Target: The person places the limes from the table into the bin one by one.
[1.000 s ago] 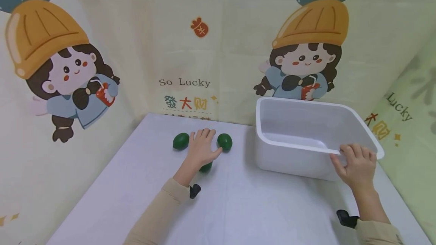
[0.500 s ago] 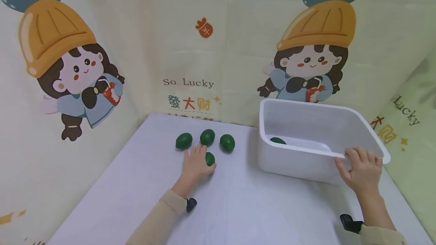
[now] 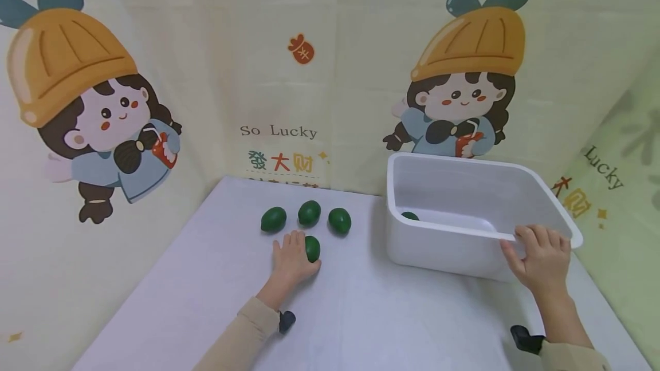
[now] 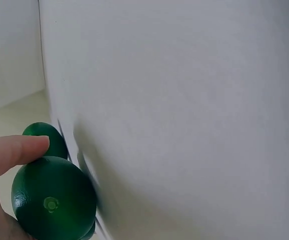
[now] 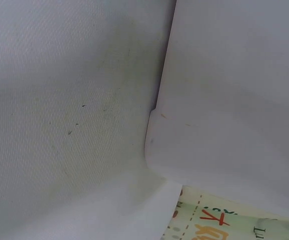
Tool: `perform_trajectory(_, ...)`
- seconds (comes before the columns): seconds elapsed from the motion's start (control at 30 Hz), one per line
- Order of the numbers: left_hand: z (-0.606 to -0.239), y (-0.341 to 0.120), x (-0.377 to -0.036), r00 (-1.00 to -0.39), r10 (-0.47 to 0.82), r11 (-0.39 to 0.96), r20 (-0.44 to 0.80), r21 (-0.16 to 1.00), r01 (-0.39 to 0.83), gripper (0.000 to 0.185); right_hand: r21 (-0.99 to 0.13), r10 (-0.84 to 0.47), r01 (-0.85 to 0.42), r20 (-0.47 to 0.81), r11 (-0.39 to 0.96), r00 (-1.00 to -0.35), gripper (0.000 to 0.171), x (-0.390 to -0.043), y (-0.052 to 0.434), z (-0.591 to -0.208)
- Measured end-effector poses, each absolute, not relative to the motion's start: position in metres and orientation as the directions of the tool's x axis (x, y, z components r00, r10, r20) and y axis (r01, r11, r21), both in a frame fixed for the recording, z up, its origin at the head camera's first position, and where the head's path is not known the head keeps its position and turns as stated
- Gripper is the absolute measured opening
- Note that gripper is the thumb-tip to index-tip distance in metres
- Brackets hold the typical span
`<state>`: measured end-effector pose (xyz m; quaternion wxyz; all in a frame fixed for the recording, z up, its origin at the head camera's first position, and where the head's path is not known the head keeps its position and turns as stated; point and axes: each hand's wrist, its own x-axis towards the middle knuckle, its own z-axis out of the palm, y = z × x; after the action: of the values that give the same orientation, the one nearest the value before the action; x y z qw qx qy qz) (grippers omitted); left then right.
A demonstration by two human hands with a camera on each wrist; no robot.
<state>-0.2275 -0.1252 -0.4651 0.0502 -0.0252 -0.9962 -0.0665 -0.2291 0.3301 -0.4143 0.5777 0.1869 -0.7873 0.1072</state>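
Lime nearest the person (image 3: 312, 248) lies on the white table (image 3: 361, 314), cupped at its left side by the left hand (image 3: 290, 259), whose fingers and thumb curl around it; the left wrist view shows the same fruit (image 4: 53, 199) against the palm with a fingertip (image 4: 19, 149) over its top. Right hand (image 3: 541, 259) grips the near right rim of the white tub (image 3: 448, 245), fingers hooked over the edge — well apart from the held lime.

Limes are dark green, smooth, glossy and egg-shaped, with a small round stem mark. Tub is rectangular with rounded corners and a rolled lip, smooth and matte, apparently plastic. Table surface is plain with a fine weave.

Count — five limes: the held one, three in a row just behind it (image 3: 273, 219) (image 3: 309, 212) (image 3: 340, 220), one inside the tub at its far left corner (image 3: 409, 216). One tub. Two hands, both in beige sleeves (image 3: 242, 339).
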Motion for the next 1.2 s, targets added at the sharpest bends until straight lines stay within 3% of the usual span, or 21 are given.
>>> perform_trajectory(0.6, -0.468, -0.136, -0.222, -0.999, 0.025, 0.991, 0.045, 0.131, 0.031, 0.079, 0.039, -0.165, -0.422, 0.949, 0.906, -0.268, 0.062, -0.229, 0.331, -0.417)
perform_trajectory(1.2, -0.471, -0.138, -0.221, -0.996, 0.039, 0.982, 0.074, 0.181, 0.052, 0.075, 0.040, -0.165, -0.420, 0.950, 0.907, -0.266, 0.062, -0.229, 0.331, -0.419)
